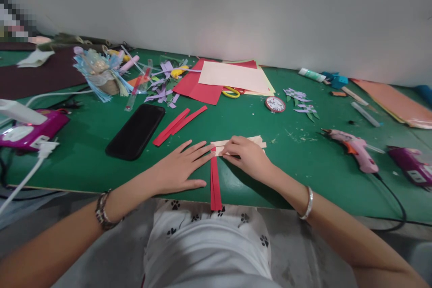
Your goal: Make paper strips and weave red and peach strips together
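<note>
Cream paper strips [259,141] lie sideways on the green table, crossing the top of red paper strips [215,184] that run down past the front edge. My left hand [184,165] lies flat with fingers spread, its fingertips at the left end of the cream strips where they meet the red ones. Over the cream strips is my right hand [248,155], its fingers curled and pressed together near the crossing; what is between the fingertips is too small to tell. Two loose red strips [178,125] lie beyond my left hand.
A black phone [135,132] lies at the left, near a purple power socket [33,128]. Paper sheets [232,76], yellow-handled scissors [231,92] and a round tin [275,104] sit farther back. A pink glue gun [354,146] with a cable is at the right.
</note>
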`<state>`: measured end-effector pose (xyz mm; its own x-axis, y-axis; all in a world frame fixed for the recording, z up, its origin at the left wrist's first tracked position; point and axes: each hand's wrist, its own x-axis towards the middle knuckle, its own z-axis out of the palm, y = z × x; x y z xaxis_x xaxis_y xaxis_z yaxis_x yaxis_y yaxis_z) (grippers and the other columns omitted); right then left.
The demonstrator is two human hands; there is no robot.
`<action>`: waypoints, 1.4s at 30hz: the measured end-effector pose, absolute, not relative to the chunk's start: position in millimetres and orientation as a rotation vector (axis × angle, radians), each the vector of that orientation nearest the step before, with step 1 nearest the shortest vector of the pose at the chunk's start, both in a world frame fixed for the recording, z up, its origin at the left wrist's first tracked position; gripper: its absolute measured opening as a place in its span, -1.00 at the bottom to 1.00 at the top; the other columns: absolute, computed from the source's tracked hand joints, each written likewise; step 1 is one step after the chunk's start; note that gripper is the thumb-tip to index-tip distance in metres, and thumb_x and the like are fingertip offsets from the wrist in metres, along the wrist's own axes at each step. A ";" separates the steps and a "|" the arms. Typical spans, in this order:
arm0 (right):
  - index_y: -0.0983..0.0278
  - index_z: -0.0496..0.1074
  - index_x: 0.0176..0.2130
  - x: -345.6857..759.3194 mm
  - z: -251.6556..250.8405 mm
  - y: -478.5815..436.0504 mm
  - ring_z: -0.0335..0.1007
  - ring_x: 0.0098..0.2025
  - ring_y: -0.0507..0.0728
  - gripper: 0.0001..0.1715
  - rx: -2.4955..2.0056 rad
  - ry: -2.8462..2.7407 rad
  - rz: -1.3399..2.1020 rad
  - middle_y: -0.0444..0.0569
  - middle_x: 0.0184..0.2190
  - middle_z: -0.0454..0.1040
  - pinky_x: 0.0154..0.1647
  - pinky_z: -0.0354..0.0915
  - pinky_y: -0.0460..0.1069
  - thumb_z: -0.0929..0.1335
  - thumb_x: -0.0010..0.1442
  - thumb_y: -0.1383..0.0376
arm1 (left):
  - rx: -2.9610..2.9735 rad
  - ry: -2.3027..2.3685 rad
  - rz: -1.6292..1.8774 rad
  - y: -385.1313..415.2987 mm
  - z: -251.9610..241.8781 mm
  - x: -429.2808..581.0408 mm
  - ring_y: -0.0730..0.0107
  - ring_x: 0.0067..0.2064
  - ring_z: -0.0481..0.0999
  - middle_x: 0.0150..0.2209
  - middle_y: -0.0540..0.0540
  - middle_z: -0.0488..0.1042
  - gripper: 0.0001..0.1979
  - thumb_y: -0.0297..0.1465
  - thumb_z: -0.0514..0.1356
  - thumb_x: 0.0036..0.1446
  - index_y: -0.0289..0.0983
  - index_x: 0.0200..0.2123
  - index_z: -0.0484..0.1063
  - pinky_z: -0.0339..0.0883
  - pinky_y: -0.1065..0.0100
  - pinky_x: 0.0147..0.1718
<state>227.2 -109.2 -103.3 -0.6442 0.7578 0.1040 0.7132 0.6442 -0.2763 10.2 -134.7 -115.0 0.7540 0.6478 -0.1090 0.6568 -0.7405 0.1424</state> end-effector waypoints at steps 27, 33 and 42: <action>0.31 0.34 -0.39 215.4 -103.6 -107.1 0.21 -0.34 0.06 -0.79 -1.201 -2.730 0.196 -0.04 -0.40 0.29 -0.39 0.11 -0.08 0.30 0.07 0.19 | 2.851 0.687 -0.135 -105.7 -101.4 -6.4 0.14 0.21 -0.04 0.22 -0.09 -0.04 -0.34 -0.07 0.08 -0.04 -0.13 0.14 0.06 -0.23 0.10 0.15; 0.32 0.30 -0.47 216.4 -101.3 -102.0 0.16 -0.44 -0.02 -0.78 -1.164 -2.681 0.439 -0.10 -0.44 0.21 -0.42 0.11 -0.12 0.33 0.03 0.20 | 2.836 0.683 -0.129 -105.6 -102.6 -6.4 0.15 0.21 -0.05 0.22 -0.10 -0.03 -0.34 -0.07 0.08 -0.04 -0.14 0.13 0.07 -0.25 0.08 0.15; 0.32 0.26 -0.50 214.9 -103.7 -100.9 0.14 -0.45 -0.02 -0.74 -1.194 -2.677 0.397 -0.11 -0.45 0.19 -0.45 0.09 -0.13 0.32 0.03 0.17 | 2.853 0.691 -0.078 -106.9 -106.9 -7.2 0.19 0.21 -0.04 0.19 -0.12 0.06 -0.35 -0.08 0.09 -0.05 -0.20 0.10 0.12 -0.26 0.12 0.16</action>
